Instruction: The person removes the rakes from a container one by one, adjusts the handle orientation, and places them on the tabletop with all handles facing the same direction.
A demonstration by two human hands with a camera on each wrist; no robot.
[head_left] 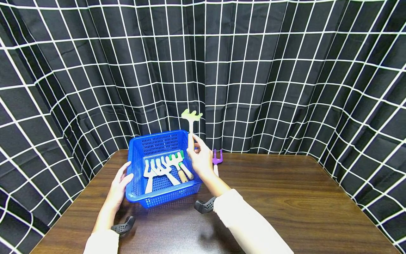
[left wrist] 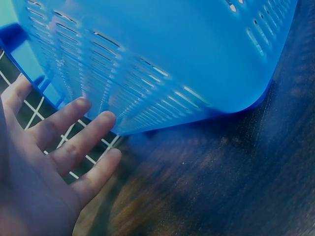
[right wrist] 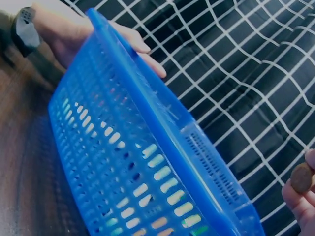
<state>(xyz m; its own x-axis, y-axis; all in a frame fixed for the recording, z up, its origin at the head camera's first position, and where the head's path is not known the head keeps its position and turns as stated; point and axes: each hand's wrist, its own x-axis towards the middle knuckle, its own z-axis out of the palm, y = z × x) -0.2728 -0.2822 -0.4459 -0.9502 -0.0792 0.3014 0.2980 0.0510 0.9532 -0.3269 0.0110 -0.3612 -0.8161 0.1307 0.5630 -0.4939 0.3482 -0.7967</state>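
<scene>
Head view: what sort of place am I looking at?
Probably a staged recording booth: a black curtain with a white grid hangs behind and beside a wood-grain table, and a black device sits at each wrist.

Head view: forward and down over the table (head_left: 279, 208), framing the blue basket (head_left: 171, 196); left wrist view: close, facing the basket from outside, past the left hand (left wrist: 42, 174); right wrist view: near, angled along the basket toward that hand; both appear in all three.

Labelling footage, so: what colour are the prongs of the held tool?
Yellow-green prongs, best seen in the head view.
</scene>
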